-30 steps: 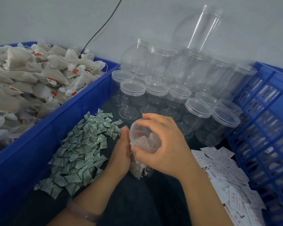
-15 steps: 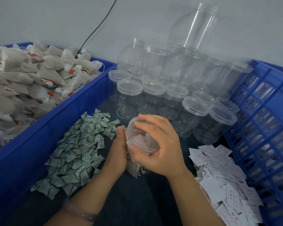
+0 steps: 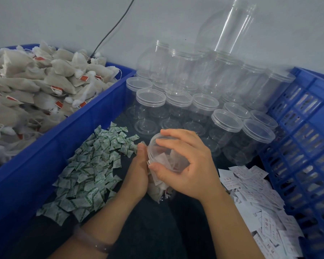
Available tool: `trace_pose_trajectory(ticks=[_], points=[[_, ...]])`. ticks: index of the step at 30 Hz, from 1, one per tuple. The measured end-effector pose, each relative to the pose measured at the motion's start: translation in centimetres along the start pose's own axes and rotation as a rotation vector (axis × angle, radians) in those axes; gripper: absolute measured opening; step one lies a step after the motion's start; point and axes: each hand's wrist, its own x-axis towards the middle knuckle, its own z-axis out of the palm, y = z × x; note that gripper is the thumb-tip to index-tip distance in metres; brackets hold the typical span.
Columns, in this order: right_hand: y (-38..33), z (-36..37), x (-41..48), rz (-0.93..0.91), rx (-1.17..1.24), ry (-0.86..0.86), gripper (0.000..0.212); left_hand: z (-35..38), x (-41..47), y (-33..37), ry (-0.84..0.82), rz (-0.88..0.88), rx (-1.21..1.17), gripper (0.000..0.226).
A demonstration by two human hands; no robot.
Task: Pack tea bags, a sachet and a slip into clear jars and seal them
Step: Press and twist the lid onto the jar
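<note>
**Operator:** Where is the jar, and which way does it point?

**Inspector:** The jar [image 3: 162, 198] is between your two hands. It is clear, smooth plastic with a round wall, and soft, pale tea bags [image 3: 173, 161] show through it. Its long axis runs roughly upright, with the base low and nearer you and the mouth up under your right palm.

**Operator:** And my grip?

**Inspector:** Your right hand [image 3: 187, 165] is curled over the lid [image 3: 162, 152], a clear flat disc, with thumb and fingertips clamped on its rim. Your left hand [image 3: 138, 171] lies against the jar's left wall. I cannot tell whether its fingers wrap the jar.

**Operator:** What is around me?

**Inspector:** Just left of your left hand is a heap of small crinkled sachets [image 3: 90, 165], white with green print. Just right of your right hand are flat white printed slips [image 3: 251, 193], loosely piled. Beyond both hands are empty jars [image 3: 151, 101], lidded and ribbed at the rim, some of them stacked. Far left is a smooth blue bin [image 3: 82, 118] heaped with more fibrous bags, red-tagged. Far right is a slotted blue crate [image 3: 307, 146].
</note>
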Motion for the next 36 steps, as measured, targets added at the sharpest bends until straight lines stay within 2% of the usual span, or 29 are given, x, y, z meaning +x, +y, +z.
trace_pose_trajectory(ticks=[8,12,14,17,20,28,31,36], points=[[-0.8,-0.9,0.3,0.081,0.002,-0.102,0.038,0.1,-0.4,-0.1,0.029,-0.037,0.046,0.072],[-1.6,-1.3,0.4,0.217,-0.056,-0.217,0.054,0.3,-0.5,-0.1,0.049,-0.017,0.070,0.072],[-2.1,-1.3,0.6,0.262,-0.062,-0.219,0.061,0.4,-0.5,0.0,0.057,-0.026,0.088,0.073],[-2.4,-1.8,1.0,0.226,-0.052,-0.123,0.052,0.5,-0.7,0.3,0.010,-0.046,0.129,0.078],[-2.1,-2.8,1.1,0.228,-0.013,-0.082,0.054,0.5,-0.8,0.5,0.007,-0.090,0.087,0.080],[-2.0,-1.9,0.9,0.276,-0.010,-0.246,0.050,0.4,-0.6,0.0,-0.012,-0.013,0.117,0.070],[-2.0,-1.9,0.8,0.252,-0.048,-0.257,0.050,0.5,-0.6,0.1,-0.015,0.017,0.109,0.063],[-2.0,-2.1,0.8,0.246,-0.029,-0.283,0.049,0.3,-0.6,-0.1,-0.050,0.021,0.086,0.068]])
